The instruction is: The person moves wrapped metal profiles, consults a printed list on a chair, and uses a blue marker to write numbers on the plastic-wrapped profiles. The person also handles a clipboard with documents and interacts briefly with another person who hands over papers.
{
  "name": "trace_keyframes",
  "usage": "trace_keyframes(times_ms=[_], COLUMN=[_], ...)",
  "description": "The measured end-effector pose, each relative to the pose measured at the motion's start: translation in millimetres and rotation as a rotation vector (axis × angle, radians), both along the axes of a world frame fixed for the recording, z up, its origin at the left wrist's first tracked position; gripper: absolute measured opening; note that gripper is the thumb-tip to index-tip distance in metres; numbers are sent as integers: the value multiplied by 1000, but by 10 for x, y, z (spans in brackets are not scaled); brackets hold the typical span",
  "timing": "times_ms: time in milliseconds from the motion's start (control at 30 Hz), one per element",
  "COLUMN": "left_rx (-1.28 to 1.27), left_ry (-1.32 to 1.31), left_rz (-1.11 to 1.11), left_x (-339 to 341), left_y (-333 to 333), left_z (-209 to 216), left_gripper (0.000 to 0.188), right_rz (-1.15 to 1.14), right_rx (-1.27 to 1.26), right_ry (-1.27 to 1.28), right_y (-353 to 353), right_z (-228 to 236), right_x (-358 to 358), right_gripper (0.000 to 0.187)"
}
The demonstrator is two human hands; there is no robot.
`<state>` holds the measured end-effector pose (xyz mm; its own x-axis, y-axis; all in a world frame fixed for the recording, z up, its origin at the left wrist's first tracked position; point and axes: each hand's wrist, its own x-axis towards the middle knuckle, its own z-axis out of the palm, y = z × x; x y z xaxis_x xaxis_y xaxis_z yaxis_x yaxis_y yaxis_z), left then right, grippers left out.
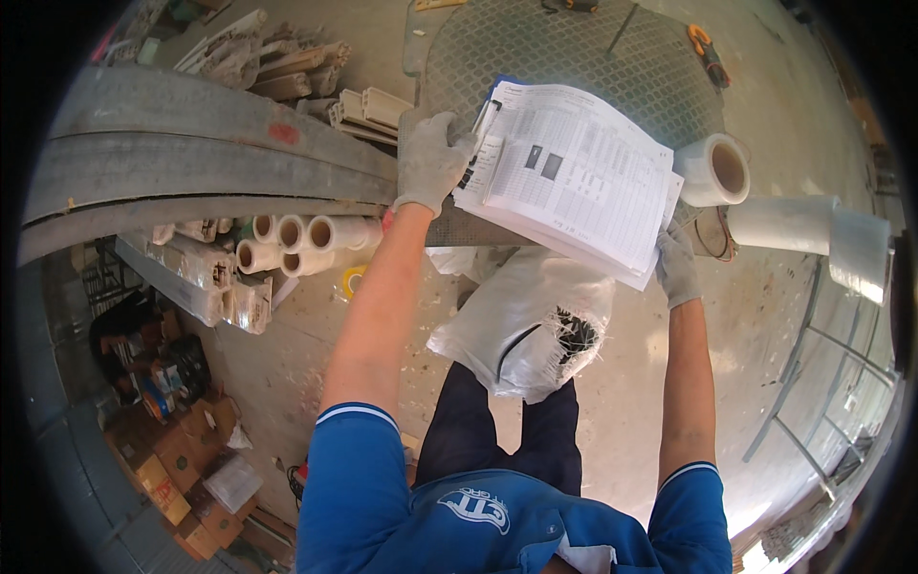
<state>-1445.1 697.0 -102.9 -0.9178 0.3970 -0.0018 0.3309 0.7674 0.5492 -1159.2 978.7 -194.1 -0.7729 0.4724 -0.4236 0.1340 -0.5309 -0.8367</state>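
The bench (574, 43) top lies open beyond the paper stack (574, 172). A film roll (715, 169) stands just right of the stack, blocking that side. Metal beams (191, 153) block the left; a white sack (526, 325) hangs below the stack.

Grey knit gloves cover both hands; blue white-trimmed short sleeves, dark trousers.

Stack of printed sheets (574, 177) on a clipboard, white with dense tables and two dark squares, tilted, top corner far left. Left gloved hand (430, 163) grips its left edge, right gloved hand (677, 268) its near right corner.
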Motion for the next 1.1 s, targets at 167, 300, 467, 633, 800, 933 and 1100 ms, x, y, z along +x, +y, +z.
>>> trace_keyframes(times_ms=[167, 300, 467, 633, 800, 933, 1100], left_rx=[-8, -91, -237, -37, -221, -183, 284], left_ry=[-26, -268, -175, -474, -233, -264, -912], left_rz=[19, 48, -3, -5, -95, -197, 4], left_x=[-52, -178, -256, -531, -548, -560, -496], left_y=[105, 269, 362, 249, 253, 201, 45], left_z=[6, -32, -197, -392, -580, -528, -311], left_gripper=[43, 39, 36, 33, 29, 31, 31], right_rz=[17, -7, -5, -26, -24, -4, 15], right_rx=[2, -27, -7, 1, -26, 9, -10], right_ry=[17, 16, -19, -14, -44, -31, -30], right_y=[5, 8, 5, 13, 52, 106, 189], right_z=[12, -11, -39, -32, -66, -109, -127], right_x=[1, 2, -4, -15, -11, 21, 61], right_gripper=[35, 34, 33, 33, 32, 32, 32])
